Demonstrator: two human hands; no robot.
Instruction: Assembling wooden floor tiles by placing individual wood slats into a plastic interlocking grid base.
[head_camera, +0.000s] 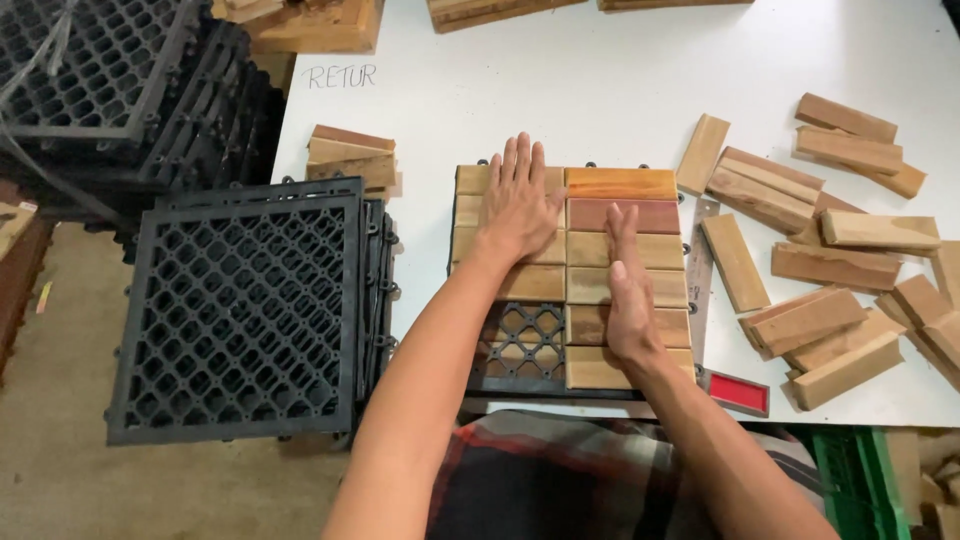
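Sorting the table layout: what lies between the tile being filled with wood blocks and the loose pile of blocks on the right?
In the head view, a metal ruler with a red end lies along the tile's right edge, then one loose block before the pile.

White worktop (620, 80) carries loose wooden slats (830, 270) scattered at right, a small stack of slats (350, 158) at left, a metal ruler (700, 270) and a red block (738, 392); black plastic grid tiles (240, 310) are stacked beside its left edge, over the concrete floor (60, 400).
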